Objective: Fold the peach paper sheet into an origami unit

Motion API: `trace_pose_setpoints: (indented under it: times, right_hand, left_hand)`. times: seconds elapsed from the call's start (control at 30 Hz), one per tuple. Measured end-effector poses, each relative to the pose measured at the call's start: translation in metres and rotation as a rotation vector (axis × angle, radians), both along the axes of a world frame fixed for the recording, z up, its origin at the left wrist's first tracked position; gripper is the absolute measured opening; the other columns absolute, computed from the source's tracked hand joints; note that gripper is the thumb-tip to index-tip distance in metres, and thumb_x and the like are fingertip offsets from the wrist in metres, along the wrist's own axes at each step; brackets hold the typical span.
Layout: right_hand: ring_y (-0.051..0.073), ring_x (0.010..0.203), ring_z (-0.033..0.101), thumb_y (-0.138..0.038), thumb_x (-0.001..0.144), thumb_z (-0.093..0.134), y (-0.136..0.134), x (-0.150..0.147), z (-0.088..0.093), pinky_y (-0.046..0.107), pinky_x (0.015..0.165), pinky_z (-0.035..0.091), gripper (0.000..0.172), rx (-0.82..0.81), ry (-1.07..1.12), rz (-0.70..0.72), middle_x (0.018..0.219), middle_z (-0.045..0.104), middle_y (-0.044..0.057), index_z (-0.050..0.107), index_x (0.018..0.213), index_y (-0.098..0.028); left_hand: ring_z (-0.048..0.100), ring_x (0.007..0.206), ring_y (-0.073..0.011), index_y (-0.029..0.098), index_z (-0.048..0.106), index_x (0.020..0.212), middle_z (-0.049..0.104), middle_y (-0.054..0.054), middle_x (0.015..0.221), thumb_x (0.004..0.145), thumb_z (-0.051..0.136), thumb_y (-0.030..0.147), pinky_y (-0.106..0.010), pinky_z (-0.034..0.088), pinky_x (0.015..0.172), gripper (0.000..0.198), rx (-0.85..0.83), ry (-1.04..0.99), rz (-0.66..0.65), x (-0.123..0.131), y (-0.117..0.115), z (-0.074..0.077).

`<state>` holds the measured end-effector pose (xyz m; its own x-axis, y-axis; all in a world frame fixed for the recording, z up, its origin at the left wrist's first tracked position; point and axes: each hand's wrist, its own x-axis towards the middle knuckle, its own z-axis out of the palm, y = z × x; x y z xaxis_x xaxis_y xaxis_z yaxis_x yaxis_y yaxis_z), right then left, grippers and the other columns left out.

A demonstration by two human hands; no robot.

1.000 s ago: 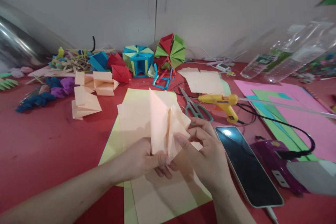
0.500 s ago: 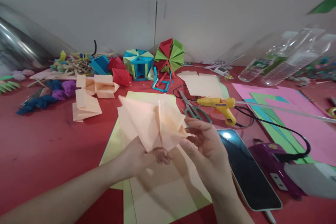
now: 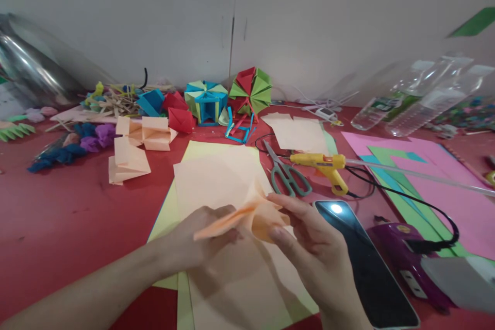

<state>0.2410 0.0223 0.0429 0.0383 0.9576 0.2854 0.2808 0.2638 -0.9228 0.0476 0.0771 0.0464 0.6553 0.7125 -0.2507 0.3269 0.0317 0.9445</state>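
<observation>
Both my hands hold one folded peach paper piece (image 3: 247, 216) low over the table, tipped almost flat. My left hand (image 3: 189, 240) grips its left side with fingers curled under it. My right hand (image 3: 309, 247) pinches its right side between thumb and fingers. Beneath them lie loose peach sheets (image 3: 209, 178) on pale yellow sheets (image 3: 164, 221) on the red table (image 3: 69, 216).
Green-handled scissors (image 3: 286, 175), a yellow glue gun (image 3: 325, 165) with black cord, a phone (image 3: 367, 263) and a purple device (image 3: 406, 252) lie to the right. Folded peach pieces (image 3: 129, 157), finished paper models (image 3: 247, 87), sticks, bottles (image 3: 410, 98) and pink and green sheets (image 3: 436, 175) fill the back and right.
The folded peach piece stood upright and fanned open in my hands; it has been turned down and flattened, and it sits lower over the sheets now. Both hands kept hold.
</observation>
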Motion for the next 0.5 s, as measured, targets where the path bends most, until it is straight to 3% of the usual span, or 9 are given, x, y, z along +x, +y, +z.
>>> trace_pose_setpoints:
  times: [0.2, 0.33, 0.5]
  right_hand:
    - [0.014, 0.078, 0.056, -0.029, 0.085, 0.054, 0.003, -0.006, 0.005, 0.023, 0.065, 0.044, 0.008, -0.037, -0.141, -0.011, 0.092, 0.060, 0.001, 0.059, 0.088, -0.024]
    - [0.014, 0.069, 0.053, -0.035, 0.090, 0.044, 0.003, -0.010, 0.008, 0.023, 0.057, 0.041, 0.017, -0.215, -0.244, 0.085, 0.077, 0.055, 0.000, 0.051, 0.083, -0.022]
    - [0.015, 0.069, 0.051, -0.041, 0.091, 0.038, 0.004, -0.010, 0.006, 0.024, 0.057, 0.041, 0.024, -0.249, -0.304, 0.072, 0.074, 0.051, 0.000, 0.043, 0.077, -0.021]
  left_hand:
    - [0.059, 0.078, -0.0153, 0.017, 0.064, 0.079, 0.065, -0.001, 0.081, 0.077, 0.053, 0.018, -0.023, 0.045, 0.071, 0.011, -0.149, -0.033, -0.066, 0.003, -0.009, -0.006]
    - [0.057, 0.065, -0.0127, 0.014, 0.063, 0.078, 0.062, -0.001, 0.073, 0.077, 0.050, 0.016, -0.022, 0.045, 0.060, 0.013, -0.221, -0.004, -0.059, 0.004, -0.010, -0.004]
    - [0.053, 0.059, -0.0111, 0.013, 0.062, 0.078, 0.060, -0.002, 0.072, 0.071, 0.060, 0.020, -0.023, 0.044, 0.055, 0.011, -0.405, -0.073, -0.051, 0.005, -0.010, -0.010]
